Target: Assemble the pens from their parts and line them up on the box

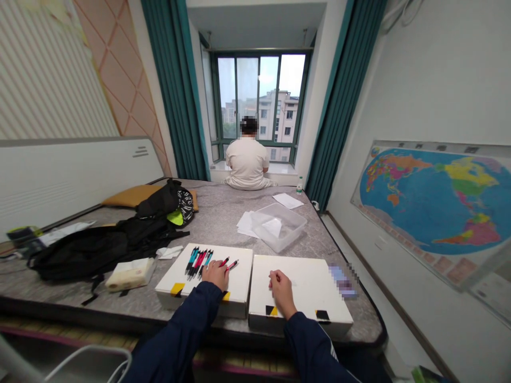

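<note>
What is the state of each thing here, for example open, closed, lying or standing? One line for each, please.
Left hand: at red pens, grip unclear
Right hand: fingers curled
Row of pens: lying side by side
Left white box: closed
Right white box: closed
Clear container: open, no lid on
Bottle: standing upright
Black bag: lying down
Curtains: drawn apart

The left hand is touching slim red-and-black pens over a flat white box; at its three o'clock, the right hand is sitting curled over another white box.
</note>
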### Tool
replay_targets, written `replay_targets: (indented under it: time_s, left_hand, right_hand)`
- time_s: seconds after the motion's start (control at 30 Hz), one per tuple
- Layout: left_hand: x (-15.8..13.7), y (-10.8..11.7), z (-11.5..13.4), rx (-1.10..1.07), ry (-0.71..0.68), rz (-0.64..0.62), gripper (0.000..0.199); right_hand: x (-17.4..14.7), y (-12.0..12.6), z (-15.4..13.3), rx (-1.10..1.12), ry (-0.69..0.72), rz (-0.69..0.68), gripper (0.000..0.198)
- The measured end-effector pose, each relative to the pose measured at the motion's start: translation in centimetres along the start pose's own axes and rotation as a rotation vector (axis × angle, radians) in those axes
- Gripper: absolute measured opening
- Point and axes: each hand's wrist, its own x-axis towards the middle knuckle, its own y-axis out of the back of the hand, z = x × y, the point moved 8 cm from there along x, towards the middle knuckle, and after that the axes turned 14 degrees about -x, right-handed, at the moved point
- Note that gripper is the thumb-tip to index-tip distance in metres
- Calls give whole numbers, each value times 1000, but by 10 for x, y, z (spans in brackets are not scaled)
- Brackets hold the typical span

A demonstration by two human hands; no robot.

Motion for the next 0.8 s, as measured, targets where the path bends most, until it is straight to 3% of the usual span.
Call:
replay_targets:
  time_s: [0.13,0.27,0.37,0.47,0.63,0.8]
  left_hand:
    - [-2,-1,4,-19,52,-38,25]
    - [-11,7,11,-55,9,-42,36]
    - [-10,20,2,-73,-11,-19,34]
    - [7,36,-27,-76,63,-9,29]
    - [38,57,-101,-96,337,-37,29]
    - [45,63,-156,-122,496,-23,36]
  right_hand:
    - [0,0,-1,15,1,-1,46]
    - [1,1,3,37,-15,5,47]
    - [2,-1,4,49,-17,-8,47]
    - [2,-1,4,58,-17,-10,48]
    - [1,0,3,74,-22,-16,49]
    - [1,-1,3,86,-25,-32,48]
